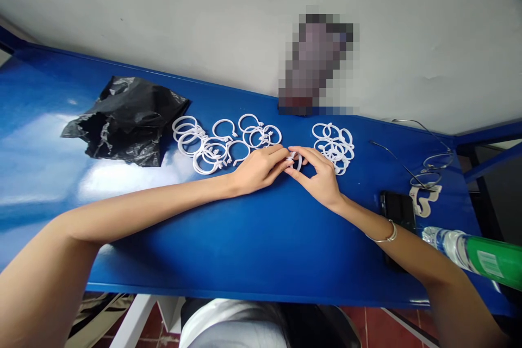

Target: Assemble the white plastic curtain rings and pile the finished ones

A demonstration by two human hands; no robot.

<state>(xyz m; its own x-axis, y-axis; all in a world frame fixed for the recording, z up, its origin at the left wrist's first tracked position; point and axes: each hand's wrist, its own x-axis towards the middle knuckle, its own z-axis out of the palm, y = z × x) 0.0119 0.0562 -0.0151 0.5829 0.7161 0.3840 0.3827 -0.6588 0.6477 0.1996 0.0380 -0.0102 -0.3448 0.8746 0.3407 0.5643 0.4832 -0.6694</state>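
Observation:
My left hand [261,168] and my right hand [320,176] meet at the middle of the blue table [244,250], both pinching one white plastic ring [297,161] between their fingertips. Just left of my hands lies a spread of several white rings [220,144]. A smaller pile of white rings [335,145] sits just right of my hands, close behind my right fingers. A thin bracelet [387,236] circles my right wrist.
A crumpled black plastic bag [126,119] lies at the back left. At the right are eyeglasses [428,166], a black phone [397,209] and a lying water bottle with a green label [477,255]. A blurred object [316,65] stands against the grey wall.

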